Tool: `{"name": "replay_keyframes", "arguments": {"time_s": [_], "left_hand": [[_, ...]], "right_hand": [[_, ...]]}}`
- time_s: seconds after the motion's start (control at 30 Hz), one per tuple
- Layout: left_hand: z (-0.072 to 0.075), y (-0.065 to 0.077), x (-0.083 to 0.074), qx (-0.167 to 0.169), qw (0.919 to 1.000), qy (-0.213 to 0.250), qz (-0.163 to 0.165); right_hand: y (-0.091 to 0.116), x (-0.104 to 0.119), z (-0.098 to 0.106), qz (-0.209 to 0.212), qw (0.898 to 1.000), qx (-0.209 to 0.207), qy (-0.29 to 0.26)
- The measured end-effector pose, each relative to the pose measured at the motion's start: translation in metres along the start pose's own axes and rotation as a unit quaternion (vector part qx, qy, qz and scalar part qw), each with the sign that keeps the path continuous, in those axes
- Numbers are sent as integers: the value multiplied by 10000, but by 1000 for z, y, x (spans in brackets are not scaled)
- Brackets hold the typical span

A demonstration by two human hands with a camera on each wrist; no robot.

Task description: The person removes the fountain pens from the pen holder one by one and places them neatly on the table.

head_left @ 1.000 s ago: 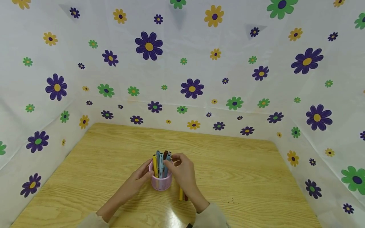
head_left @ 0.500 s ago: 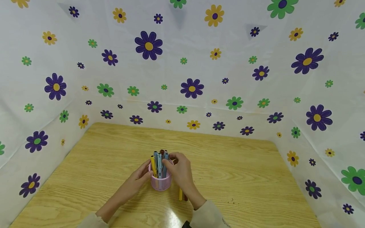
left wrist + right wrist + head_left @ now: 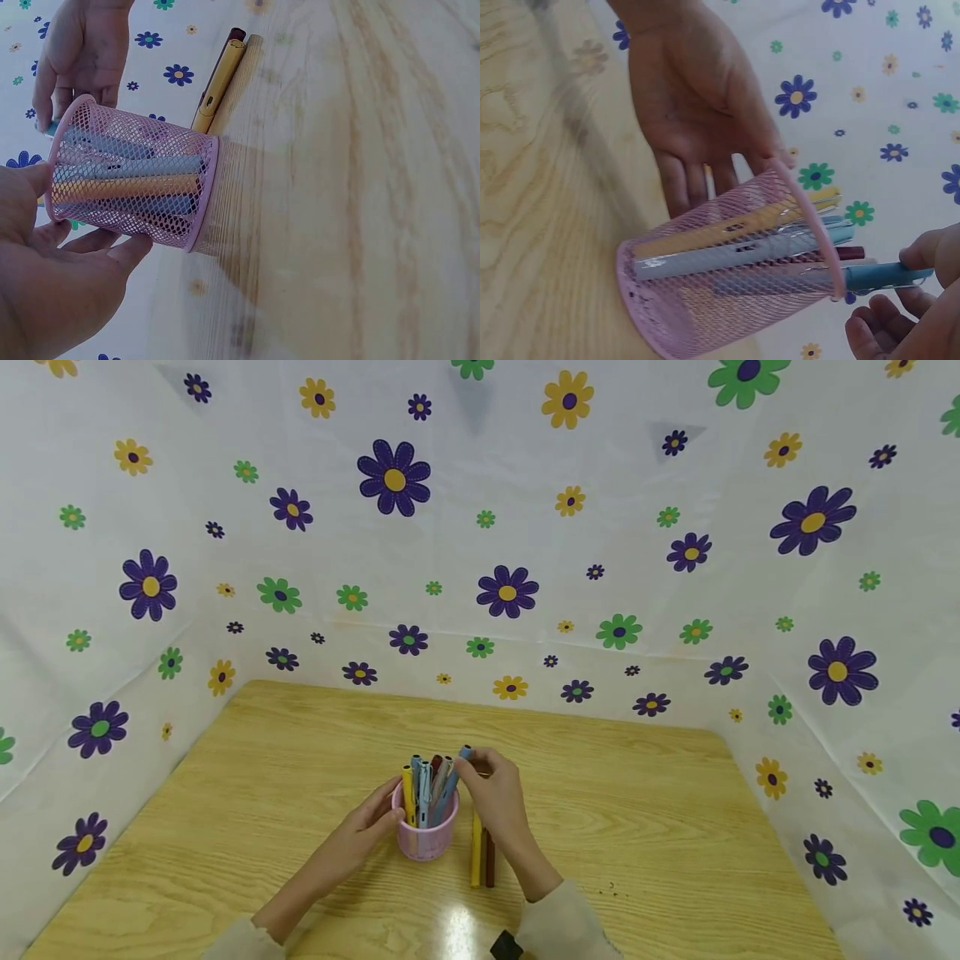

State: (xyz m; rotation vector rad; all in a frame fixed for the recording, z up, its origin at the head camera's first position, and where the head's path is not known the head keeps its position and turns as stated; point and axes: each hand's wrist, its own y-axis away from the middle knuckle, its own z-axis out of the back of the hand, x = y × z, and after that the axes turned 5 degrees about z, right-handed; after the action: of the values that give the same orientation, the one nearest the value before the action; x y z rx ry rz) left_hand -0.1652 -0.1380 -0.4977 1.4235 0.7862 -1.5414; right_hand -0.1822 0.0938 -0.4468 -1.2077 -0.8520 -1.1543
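A pink mesh pen cup stands upright on the table, holding several pens in blue, yellow, dark red and grey. My left hand grips the cup's left side, thumb at the rim and fingers around the mesh. Between the thumb and fingers of my right hand is the capped top of a blue pen. That pen leans to the right over the rim, its lower part inside the cup. Beside it in the cup are a yellow pen and a light blue pen.
Right of the cup, a yellow pen and a dark brown pen lie side by side on the wooden table. A flower-printed white sheet encloses the back and sides. A black object shows by the right sleeve.
My right hand has moved right and slightly up, pinching the blue pen, which now leans out and sits higher. The left hand stays on the cup. More of the table pens shows.
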Motion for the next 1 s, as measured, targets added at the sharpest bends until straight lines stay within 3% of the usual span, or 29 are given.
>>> {"name": "replay_keyframes", "arguments": {"time_s": [0.23, 0.4, 0.77, 1.0], "left_hand": [[0, 1, 0, 54, 9999, -17, -142], [0, 1, 0, 67, 9998, -17, -194], [0, 1, 0, 20, 9998, -25, -185], [2, 0, 0, 114, 9998, 57, -126]], "right_hand": [[-7, 11, 18, -114, 9913, -255, -1284], [-11, 13, 35, 16, 9830, -217, -1826], [-16, 19, 75, 54, 9751, -453, -2168], [-14, 22, 101, -14, 9804, -489, -1907]]}}
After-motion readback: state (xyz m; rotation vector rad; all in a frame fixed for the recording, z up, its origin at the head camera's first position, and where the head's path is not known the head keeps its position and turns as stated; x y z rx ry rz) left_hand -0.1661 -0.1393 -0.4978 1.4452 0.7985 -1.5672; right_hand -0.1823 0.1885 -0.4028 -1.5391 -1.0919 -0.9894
